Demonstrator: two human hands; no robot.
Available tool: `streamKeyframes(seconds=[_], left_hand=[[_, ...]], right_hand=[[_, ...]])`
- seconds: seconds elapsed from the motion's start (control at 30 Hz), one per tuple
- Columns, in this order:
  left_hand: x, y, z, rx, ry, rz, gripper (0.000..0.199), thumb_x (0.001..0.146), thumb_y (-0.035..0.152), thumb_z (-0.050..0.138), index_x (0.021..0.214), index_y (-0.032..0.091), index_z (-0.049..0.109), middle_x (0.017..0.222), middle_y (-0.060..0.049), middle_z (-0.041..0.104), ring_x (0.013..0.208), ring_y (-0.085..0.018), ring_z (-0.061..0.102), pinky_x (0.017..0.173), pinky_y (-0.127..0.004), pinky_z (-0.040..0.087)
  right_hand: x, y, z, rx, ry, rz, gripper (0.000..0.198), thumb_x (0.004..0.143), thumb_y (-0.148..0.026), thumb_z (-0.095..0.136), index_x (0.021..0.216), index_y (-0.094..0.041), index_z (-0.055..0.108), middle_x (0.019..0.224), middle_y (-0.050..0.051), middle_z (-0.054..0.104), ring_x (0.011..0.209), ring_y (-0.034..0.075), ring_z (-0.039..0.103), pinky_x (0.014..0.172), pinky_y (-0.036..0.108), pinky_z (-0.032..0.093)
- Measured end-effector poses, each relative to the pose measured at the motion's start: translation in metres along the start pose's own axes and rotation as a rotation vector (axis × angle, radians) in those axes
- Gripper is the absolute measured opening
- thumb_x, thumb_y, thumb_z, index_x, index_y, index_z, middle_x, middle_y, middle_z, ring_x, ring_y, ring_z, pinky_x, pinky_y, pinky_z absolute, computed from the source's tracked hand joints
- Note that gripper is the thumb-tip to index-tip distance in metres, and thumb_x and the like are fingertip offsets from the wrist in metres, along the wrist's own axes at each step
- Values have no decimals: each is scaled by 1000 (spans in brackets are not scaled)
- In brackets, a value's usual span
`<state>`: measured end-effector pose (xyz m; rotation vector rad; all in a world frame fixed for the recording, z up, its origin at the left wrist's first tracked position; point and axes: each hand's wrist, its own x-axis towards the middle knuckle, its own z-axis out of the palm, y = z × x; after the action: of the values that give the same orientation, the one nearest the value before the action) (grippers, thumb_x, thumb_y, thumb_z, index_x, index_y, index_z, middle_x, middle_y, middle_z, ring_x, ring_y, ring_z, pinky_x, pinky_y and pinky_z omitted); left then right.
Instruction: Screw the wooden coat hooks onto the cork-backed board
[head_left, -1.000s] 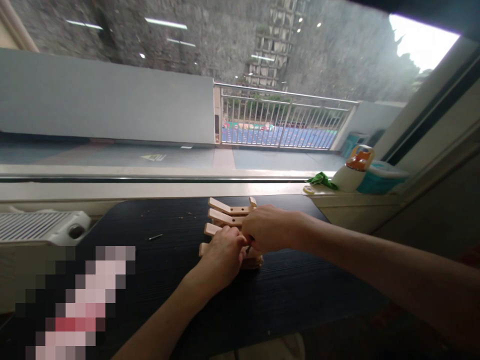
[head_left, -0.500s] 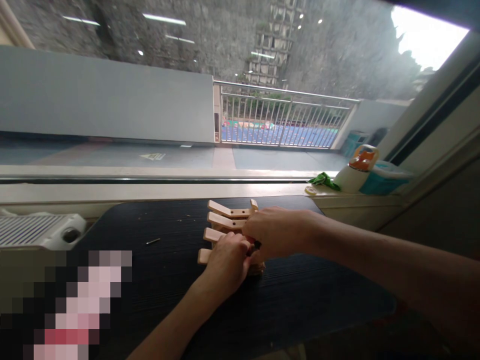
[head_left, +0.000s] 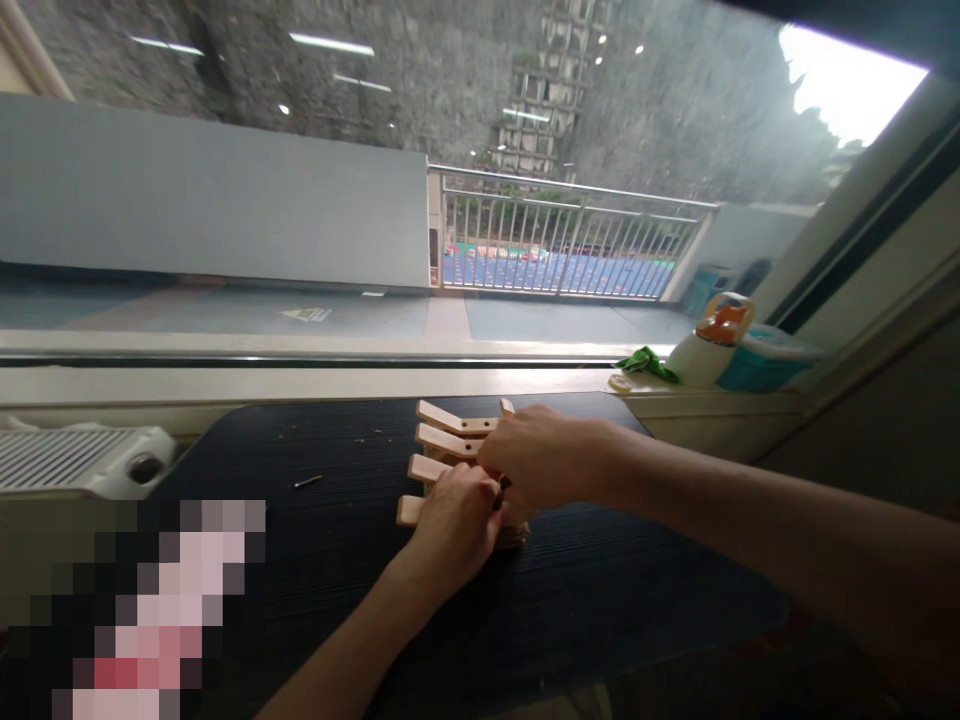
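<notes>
Several bent wooden pieces with drilled holes make up a pale wooden frame (head_left: 442,436) standing on the dark table (head_left: 315,560). My left hand (head_left: 459,508) is curled over the front pieces, closed against the wood; its fingertips are partly hidden. Just to the right, my right hand (head_left: 536,455) is in a closed grip over the frame, its knuckles up. Between the two hands shows a small dark object (head_left: 502,490), mostly covered, its kind unclear. A thin metal piece (head_left: 307,482) lies on the table, left of the frame.
Small crumbs dot the table's back. Along the windowsill (head_left: 300,384) stand a white bottle with an orange top (head_left: 705,350), a green cloth (head_left: 646,363) and a teal box (head_left: 769,360). A white ridged appliance (head_left: 82,458) is at left, with a pixelated patch below it.
My right hand has shifted slightly left and turned a little at the dark object. My left hand and the wooden frame stay in place.
</notes>
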<state>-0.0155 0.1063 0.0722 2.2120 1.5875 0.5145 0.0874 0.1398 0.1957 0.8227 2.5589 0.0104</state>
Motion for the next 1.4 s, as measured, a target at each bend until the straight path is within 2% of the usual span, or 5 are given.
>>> streamKeyframes(seconds=[0.23, 0.53, 0.87, 1.17, 1.4], left_hand=[[1, -4, 4, 93, 55, 35, 10, 78, 22, 55, 78, 18, 64, 89, -7, 67, 87, -22, 59, 72, -30, 42], [0, -1, 3, 44, 40, -5, 12, 78, 24, 58, 87, 20, 65, 96, -7, 65, 97, -21, 56, 83, -31, 41], [0, -2, 4, 84, 63, 33, 10, 78, 21, 55, 81, 19, 64, 91, -5, 65, 88, -20, 57, 75, -29, 43], [-1, -3, 5, 132, 22, 32, 12, 79, 22, 52, 74, 19, 62, 86, -6, 63, 87, -20, 55, 78, -32, 41], [0, -1, 3, 119, 15, 36, 13, 80, 22, 51, 79, 19, 63, 90, -6, 62, 90, -20, 54, 82, -31, 41]], right_hand=[[-6, -5, -2, -59, 31, -33, 14, 72, -8, 58, 81, -12, 68, 76, 6, 67, 67, 15, 60, 52, 25, 32], [2, 1, 7, -45, 33, 0, 20, 70, -22, 61, 86, -13, 69, 74, 8, 67, 69, 21, 61, 55, 28, 39], [-9, -8, -8, -32, -56, 20, 16, 73, -6, 54, 80, -12, 68, 75, 7, 68, 69, 17, 61, 56, 26, 37], [-8, 3, 2, -74, 21, 53, 21, 79, -15, 52, 93, -13, 67, 89, 12, 67, 78, 21, 62, 59, 27, 41], [-13, 7, -3, -19, 59, 14, 19, 74, -6, 51, 80, -12, 69, 72, 8, 66, 62, 15, 57, 52, 25, 34]])
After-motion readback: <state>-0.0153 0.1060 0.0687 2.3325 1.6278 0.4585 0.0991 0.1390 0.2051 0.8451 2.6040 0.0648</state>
